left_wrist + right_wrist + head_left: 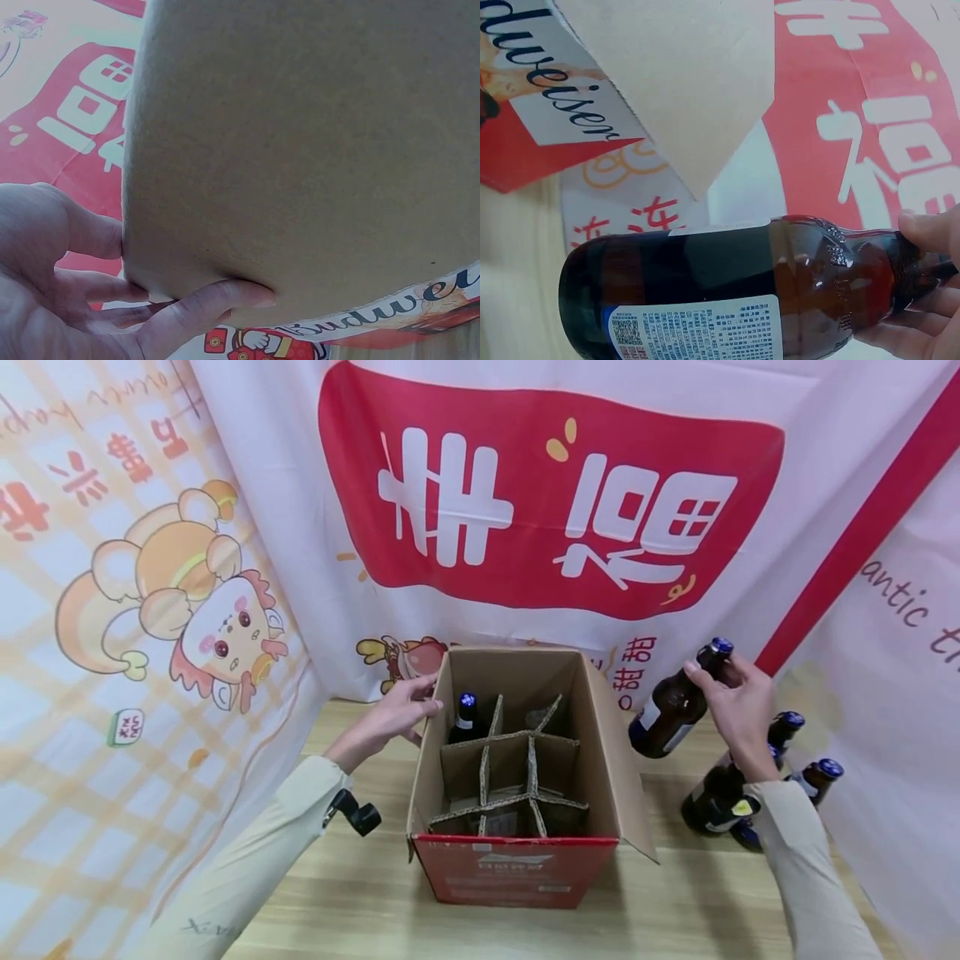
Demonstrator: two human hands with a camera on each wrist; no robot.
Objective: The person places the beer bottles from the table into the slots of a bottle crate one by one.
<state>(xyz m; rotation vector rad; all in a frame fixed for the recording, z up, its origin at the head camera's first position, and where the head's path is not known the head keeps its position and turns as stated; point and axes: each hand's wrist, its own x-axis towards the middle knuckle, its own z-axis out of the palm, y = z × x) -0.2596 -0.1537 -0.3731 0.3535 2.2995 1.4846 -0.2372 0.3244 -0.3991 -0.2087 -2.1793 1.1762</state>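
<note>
In the head view a cardboard beer box (pixel 517 872) with a red front stands open on the table. My left hand (pixel 396 712) grips its left edge near the back corner; the left wrist view shows fingers on the cardboard flap (pixel 300 150). My right hand (pixel 738 697) holds a brown glass beer bottle (pixel 670 714) by the neck, tilted, to the right of the box. Its body and printed label (pixel 712 330) show up close in the right wrist view. One blue-capped bottle (pixel 467 720) stands in the box's back-left compartment.
Cardboard dividers (pixel 510 743) split the box into several compartments. More brown bottles (pixel 708 802) stand on the wooden table (pixel 345 877) at the right, partly behind my right forearm. A printed cloth (pixel 525 510) hangs behind the box and at both sides.
</note>
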